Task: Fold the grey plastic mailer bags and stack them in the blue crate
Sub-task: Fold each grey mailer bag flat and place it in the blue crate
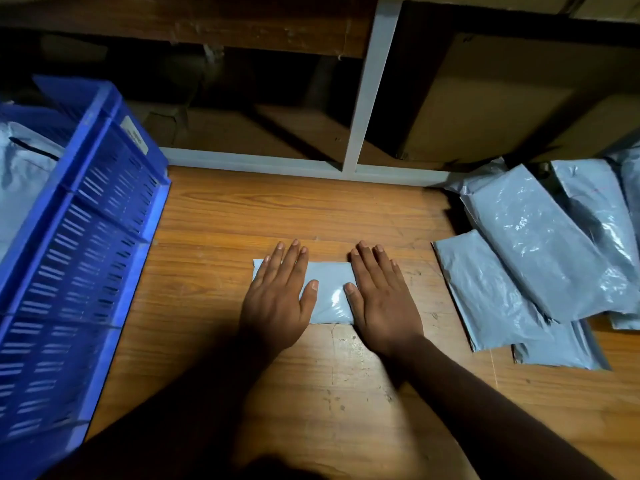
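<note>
A folded grey mailer bag (329, 294) lies flat on the wooden table (221, 216), in the middle of the view. My left hand (277, 299) presses its left end with straight fingers. My right hand (381, 299) lies flat on its right end in the same way. The blue crate (86, 237) stands at the left, its slatted wall facing me, with grey bags (20, 181) inside. A pile of unfolded grey mailer bags (526, 247) spreads over the table's right side.
A white metal shelf frame (360, 109) runs along the table's far edge, with a post just beyond the bag. Behind it are dark shelves holding cardboard boxes (491, 109). Bare wood shows between the crate and the pile.
</note>
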